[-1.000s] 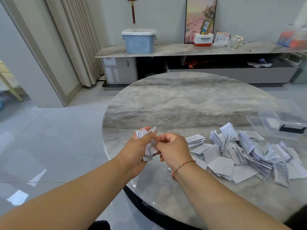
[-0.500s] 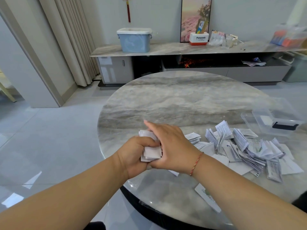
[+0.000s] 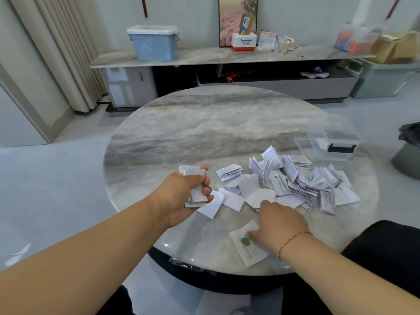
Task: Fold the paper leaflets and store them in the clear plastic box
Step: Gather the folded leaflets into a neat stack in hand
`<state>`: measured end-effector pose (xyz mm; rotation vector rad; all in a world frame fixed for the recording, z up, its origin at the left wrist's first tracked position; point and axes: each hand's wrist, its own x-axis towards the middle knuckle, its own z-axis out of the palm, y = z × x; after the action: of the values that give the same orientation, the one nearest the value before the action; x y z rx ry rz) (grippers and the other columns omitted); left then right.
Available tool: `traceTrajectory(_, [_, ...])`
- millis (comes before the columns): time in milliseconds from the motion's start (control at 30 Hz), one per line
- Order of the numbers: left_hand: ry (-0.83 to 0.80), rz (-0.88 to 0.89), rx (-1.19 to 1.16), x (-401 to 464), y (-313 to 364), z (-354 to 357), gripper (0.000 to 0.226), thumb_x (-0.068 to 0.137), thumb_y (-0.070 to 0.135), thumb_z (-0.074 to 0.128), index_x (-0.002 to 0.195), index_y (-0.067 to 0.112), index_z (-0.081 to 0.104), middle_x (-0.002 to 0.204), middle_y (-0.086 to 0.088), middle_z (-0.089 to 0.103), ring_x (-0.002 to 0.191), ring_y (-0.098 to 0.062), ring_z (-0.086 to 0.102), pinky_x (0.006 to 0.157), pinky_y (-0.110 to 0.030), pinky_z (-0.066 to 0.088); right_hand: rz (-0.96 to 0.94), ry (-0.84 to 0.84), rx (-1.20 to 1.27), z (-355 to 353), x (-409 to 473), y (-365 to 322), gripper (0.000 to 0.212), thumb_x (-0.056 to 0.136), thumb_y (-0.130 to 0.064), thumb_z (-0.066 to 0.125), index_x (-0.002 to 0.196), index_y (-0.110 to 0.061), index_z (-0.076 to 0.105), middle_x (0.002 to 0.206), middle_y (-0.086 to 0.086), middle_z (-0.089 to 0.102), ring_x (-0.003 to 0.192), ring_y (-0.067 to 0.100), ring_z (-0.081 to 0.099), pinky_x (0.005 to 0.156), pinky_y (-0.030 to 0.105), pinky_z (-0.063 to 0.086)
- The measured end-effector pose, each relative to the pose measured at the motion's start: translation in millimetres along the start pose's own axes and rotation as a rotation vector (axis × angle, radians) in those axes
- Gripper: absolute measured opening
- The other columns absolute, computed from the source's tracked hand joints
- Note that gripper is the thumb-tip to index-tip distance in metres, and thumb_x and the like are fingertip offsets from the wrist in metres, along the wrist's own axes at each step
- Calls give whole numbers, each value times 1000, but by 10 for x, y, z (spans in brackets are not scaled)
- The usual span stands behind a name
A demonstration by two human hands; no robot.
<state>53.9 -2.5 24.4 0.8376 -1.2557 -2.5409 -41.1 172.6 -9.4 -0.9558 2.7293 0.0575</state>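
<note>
Two hands over round marble table [image 3: 204,123]: left hand [image 3: 181,196] grips folded-leaflet stack [image 3: 193,178]; right hand [image 3: 279,226], fingers curled, touches green-printed leaflet [image 3: 246,248] near front edge, grasp unclear.

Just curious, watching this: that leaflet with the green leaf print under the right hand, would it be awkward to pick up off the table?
Probably a bit. The leaflet lies flat on the smooth marble table, so it may slide before the right hand lifts an edge. It looks thin and light, likely floppy once raised.
</note>
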Motion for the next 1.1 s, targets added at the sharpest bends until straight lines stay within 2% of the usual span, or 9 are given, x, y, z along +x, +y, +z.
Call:
traceTrajectory(100, [35,-13,-44,-61,-145,46,18,95,3,49,111,7,55,65,-6,54,53,-17,48,53,-28,48,90,-14,78,144,18,75,55,75,-51,67,110,-15,44,112,2,57,105,22,58,72,27,40])
traceTrajectory(233, [135,-62,-69,-189,-408,15,14,95,2,47,102,7,57,66,-7,53,52,-16,45,54,-28,44,40,-79,147,202,50,127,29,83,-35,61,105,-18,57,112,2,61,103,20,58,76,24,41])
traceTrajectory(400, [305,-77,-93,-335,-623,-96,14,94,-1,47,96,6,58,64,-8,51,50,-17,43,49,-24,41,149,-58,226,165,-102,74,69,68,-66,62,113,-15,48,114,2,57,106,22,57,79,28,45])
traceTrajectory(533, [508,-183,27,-546,-981,-33,23,95,-6,38,84,11,50,57,-8,51,41,-15,39,45,-18,32,74,-118,189,267,-331,-34,59,72,-63,61,108,-19,48,115,2,54,109,22,55,81,28,43])
traceTrajectory(667, [440,-237,129,-651,-1069,106,22,91,-9,45,81,9,51,73,-18,57,50,-19,42,48,-23,37,5,-96,327,279,-269,-63,22,81,-40,64,81,-25,47,95,-7,60,93,16,57,71,22,36])
traceTrajectory(767, [429,-211,132,-688,-1047,101,19,88,-11,46,85,5,56,73,-19,59,49,-21,45,44,-24,39,-33,-116,521,273,-216,-75,27,79,-27,68,65,-29,46,74,-13,52,80,11,54,71,19,40])
traceTrajectory(833, [371,-200,88,-722,-1028,84,18,89,-10,44,94,1,58,71,-18,62,49,-22,47,46,-26,40,-31,-122,692,273,-177,-56,27,79,-19,70,63,-29,51,68,-13,54,69,8,54,69,19,43])
traceTrajectory(933, [265,-153,-13,-729,-948,101,20,91,-7,46,107,0,58,82,-21,69,51,-22,51,50,-29,44,-22,-54,950,255,-117,-18,22,77,-10,70,61,-22,61,54,-10,54,52,5,49,55,17,40])
traceTrajectory(1100, [174,-48,-46,-689,-886,184,22,90,-7,47,105,0,62,91,-20,70,57,-21,54,54,-31,49,-23,-104,1332,215,-132,-127,17,82,-2,61,68,-12,62,57,2,56,55,14,52,44,21,37])
